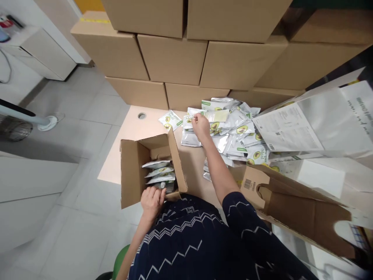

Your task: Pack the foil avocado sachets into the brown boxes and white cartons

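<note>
An open cardboard box [128, 175] sits on the near left part of the table, its flaps folded outward. Several white pouches [160, 171] with avocado pictures stand in a row inside it. My left hand [153, 200] is curled over the box's near edge, its fingertips at the inside. Further away, my right hand [201, 126] is closed at the left end of a heap of matching pouches [233, 120], its fingers pinching the top of a pouch [187, 122]. The hand partly covers that pouch.
Stacked cardboard boxes [171, 58] wall off the table's far side. One loose pouch [170, 119] lies near the cable hole [142, 115]. On the right are a large printed white bag [317, 120] and an open cardboard tray [303, 210]. A fan [20, 126] stands left.
</note>
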### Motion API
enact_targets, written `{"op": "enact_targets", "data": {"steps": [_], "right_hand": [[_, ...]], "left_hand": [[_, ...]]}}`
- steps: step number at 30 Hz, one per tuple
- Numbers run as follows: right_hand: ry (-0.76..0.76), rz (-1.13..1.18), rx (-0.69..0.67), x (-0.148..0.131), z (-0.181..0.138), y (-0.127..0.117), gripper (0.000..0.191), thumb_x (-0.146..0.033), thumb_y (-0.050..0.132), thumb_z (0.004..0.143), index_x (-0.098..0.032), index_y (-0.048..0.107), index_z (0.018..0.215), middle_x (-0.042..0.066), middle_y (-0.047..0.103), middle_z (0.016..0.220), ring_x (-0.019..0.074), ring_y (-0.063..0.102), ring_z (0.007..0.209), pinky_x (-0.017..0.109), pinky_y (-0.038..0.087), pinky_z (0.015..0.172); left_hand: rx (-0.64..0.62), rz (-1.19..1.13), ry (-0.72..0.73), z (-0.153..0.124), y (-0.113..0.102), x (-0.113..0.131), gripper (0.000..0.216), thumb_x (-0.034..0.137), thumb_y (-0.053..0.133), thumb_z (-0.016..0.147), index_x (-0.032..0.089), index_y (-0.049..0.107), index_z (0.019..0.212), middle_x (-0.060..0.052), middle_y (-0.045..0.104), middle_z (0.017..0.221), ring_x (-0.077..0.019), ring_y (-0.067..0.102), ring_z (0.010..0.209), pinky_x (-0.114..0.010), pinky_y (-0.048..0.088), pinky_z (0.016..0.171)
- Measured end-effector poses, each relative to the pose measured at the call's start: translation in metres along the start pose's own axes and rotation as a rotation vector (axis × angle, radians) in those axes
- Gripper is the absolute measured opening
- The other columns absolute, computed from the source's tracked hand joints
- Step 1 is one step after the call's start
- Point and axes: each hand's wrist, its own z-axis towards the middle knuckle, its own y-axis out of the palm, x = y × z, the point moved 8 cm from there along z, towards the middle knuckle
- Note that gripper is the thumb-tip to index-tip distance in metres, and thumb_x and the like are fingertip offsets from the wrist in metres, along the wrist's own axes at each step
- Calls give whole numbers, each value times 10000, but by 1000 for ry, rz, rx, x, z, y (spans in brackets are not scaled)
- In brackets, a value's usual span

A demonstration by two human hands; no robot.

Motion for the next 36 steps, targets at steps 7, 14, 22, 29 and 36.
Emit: {"op": "enact_targets", "data": {"steps": [7, 14, 22, 29, 36], "right_hand": [[-38, -541, -242, 63, 18, 69, 551, -116, 373, 946, -156, 401, 1495, 195, 390, 1543, 313, 298, 1405, 595, 156, 1136], [-224, -648, -324, 46, -1, 85, 390, -72, 373, 912, -110, 678, 1152, 207, 603, 1238, 319, 448, 1212, 479, 333, 1028], [-39, -156, -113, 36, -5, 2, 338, -309, 377, 981, -167, 663, 1093, 137, 679, 1089, 251, 604, 1005, 351, 477, 879], [-252, 578, -54, -28, -43, -71, 428, -499, 514, 902, -196, 587, 1195, 39, 658, 1027, 167, 608, 850, 297, 560, 682], [-612, 306, -110, -144, -108, -97, 265, -343, 599, 879, -203, 646, 1099, 25, 673, 958, 194, 624, 886, 316, 509, 787]], "left_hand": [[-58, 11, -44, 2, 4, 1, 295, 276, 580, 938, 227, 529, 652, -30, 592, 661, -176, 524, 651, -342, 352, 629], [-64, 0, -48, 1, 5, 1, 294, 281, 586, 938, 224, 545, 653, -29, 598, 668, -177, 517, 656, -343, 344, 640], [-33, 27, -30, 2, 3, 3, 310, 307, 594, 934, 221, 536, 642, -20, 580, 651, -177, 514, 664, -337, 335, 643], [77, -49, 9, 4, -7, 5, 264, 273, 638, 908, 209, 543, 671, -21, 605, 682, -169, 508, 667, -334, 328, 641], [130, -74, 7, 3, -10, 7, 290, 275, 640, 910, 209, 530, 650, -15, 582, 653, -164, 491, 652, -335, 308, 629]]}}
